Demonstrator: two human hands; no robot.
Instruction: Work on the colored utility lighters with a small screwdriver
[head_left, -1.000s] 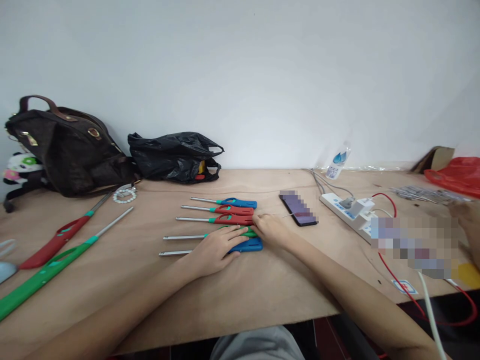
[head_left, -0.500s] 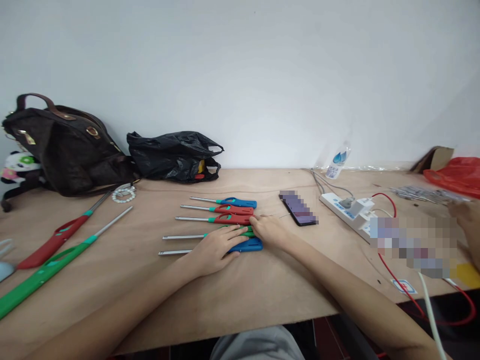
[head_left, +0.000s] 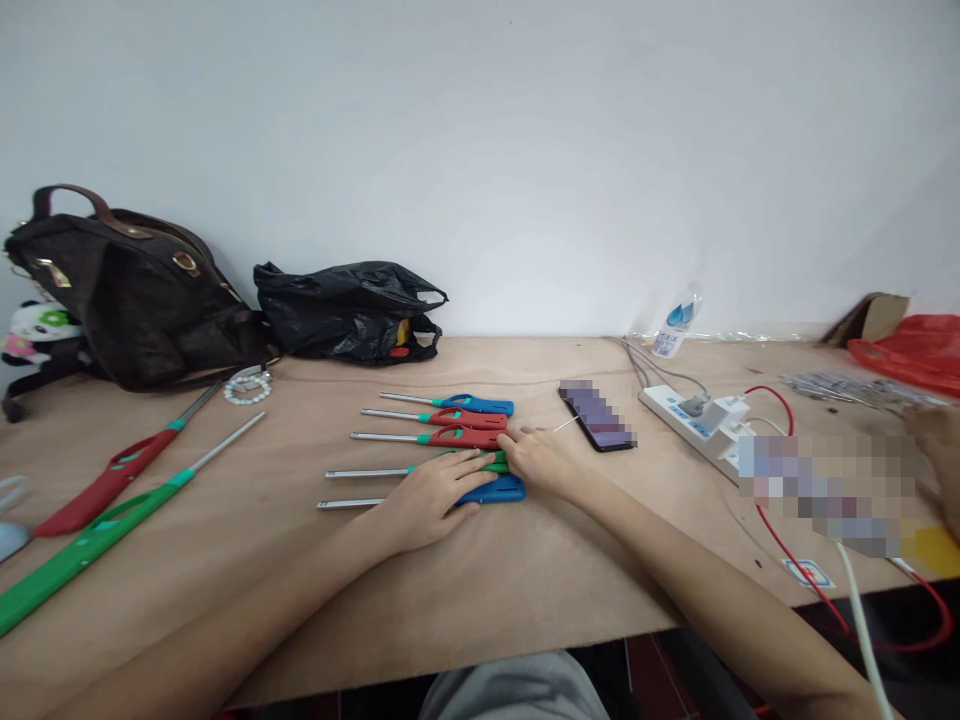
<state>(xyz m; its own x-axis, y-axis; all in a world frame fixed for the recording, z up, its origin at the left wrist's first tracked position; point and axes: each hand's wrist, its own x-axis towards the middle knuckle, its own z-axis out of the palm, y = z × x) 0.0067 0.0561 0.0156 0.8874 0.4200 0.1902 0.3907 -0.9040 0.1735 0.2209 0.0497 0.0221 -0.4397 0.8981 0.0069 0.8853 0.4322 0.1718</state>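
Several long-nosed gas lighters lie side by side in the middle of the table, metal tips to the left. Flat across the green lighter (head_left: 500,464) and the nearest blue lighter (head_left: 508,489) rests my left hand (head_left: 431,503), its fingers stretched out. My right hand (head_left: 538,462) is closed at the handle end of the green lighter, fingers pinched around a thin metal rod (head_left: 567,424) that sticks out towards the phone. What the rod's other end touches is hidden. Beyond the hands are two red lighters (head_left: 471,438) and another blue lighter (head_left: 487,407).
A phone (head_left: 600,418) and a white power strip (head_left: 682,412) lie to the right. Another person's hand (head_left: 937,450) is at the right edge, near metal pieces (head_left: 855,388). Leftward are larger red (head_left: 82,505) and green (head_left: 90,550) lighters, a bracelet (head_left: 247,388) and bags (head_left: 337,315).
The thin rod in my right hand shows more clearly, and that hand has shifted very slightly. My left hand and the lighters stay where they were.
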